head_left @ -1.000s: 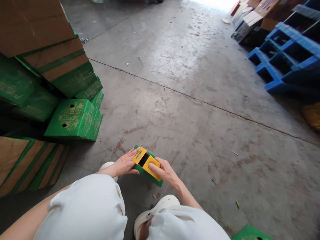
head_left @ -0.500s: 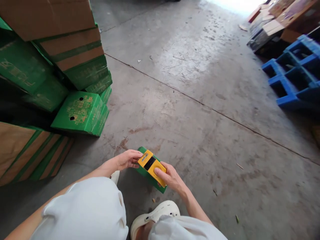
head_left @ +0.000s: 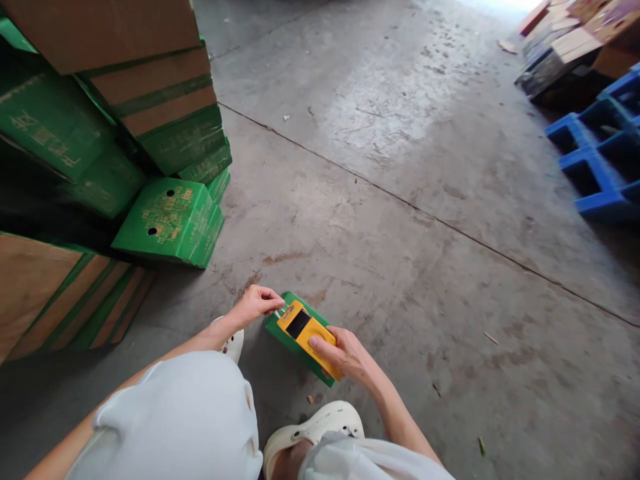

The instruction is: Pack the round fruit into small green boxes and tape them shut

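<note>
A flat yellow handheld case (head_left: 313, 337) with a dark rectangular panel lies in my right hand (head_left: 345, 353), thumb on its face and fingers wrapped beneath. At the case's upper end, my left hand (head_left: 257, 303) pinches a small, thin whitish piece (head_left: 280, 312) that is too small to name. Whether this piece is joined to the case I cannot tell. Behind and below the case is a small green box (head_left: 283, 337), partly hidden by it; whether it rests on the floor is unclear.
Green and brown cartons (head_left: 160, 217) are stacked on the left. Blue plastic pallets (head_left: 590, 167) stand at the right, with cardboard boxes (head_left: 575, 50) behind them. A crack (head_left: 370, 181) crosses the grey concrete floor (head_left: 400, 280). My pale clogs (head_left: 320, 423) are close below the green box.
My left fingers have drawn slightly away from the case's upper end into a pinch, and the whitish piece now shows there. My right hand keeps its hold. The view has shifted slightly left.
</note>
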The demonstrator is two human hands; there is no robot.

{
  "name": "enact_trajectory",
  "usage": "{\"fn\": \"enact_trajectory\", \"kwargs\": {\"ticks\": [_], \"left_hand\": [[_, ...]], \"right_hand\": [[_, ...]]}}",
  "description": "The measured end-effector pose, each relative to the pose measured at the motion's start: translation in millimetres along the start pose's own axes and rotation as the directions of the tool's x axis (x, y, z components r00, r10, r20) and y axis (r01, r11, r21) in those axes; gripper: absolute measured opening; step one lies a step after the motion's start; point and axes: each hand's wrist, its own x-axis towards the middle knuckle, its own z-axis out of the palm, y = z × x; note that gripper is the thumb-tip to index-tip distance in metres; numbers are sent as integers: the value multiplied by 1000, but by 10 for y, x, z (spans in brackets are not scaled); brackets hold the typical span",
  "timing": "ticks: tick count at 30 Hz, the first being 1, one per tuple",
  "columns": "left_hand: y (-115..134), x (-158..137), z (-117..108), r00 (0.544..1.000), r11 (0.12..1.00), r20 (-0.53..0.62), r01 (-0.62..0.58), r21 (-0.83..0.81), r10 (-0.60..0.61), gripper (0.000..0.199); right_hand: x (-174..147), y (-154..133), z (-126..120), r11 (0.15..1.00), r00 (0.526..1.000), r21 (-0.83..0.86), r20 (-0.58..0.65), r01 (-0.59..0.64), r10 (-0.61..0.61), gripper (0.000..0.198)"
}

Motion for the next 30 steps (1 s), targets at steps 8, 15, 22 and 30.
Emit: {"fn": "enact_trajectory", "kwargs": {"ticks": [8,15,22,30], "left_hand": [[-179,19,-544,960,998,-273,-50,42,60,43],[-320,98,-545,951,993,-290,-89,79,108,45],[-628,287,-485,952,989,-295,-39,144,80,46],[-951,425,25,968,982,-247,-1,190,49,42]], "right_hand": [[-191,282,-121,984,999,-175,-32,-35,30,53],[-156,124,-69,939,998,-340,-40,-55,44,53],[-56,-1,-5,841,989,-520,-60,-147,136,56],[-1,11,-7,810,981,-553,-103,-195,165,56]]}}
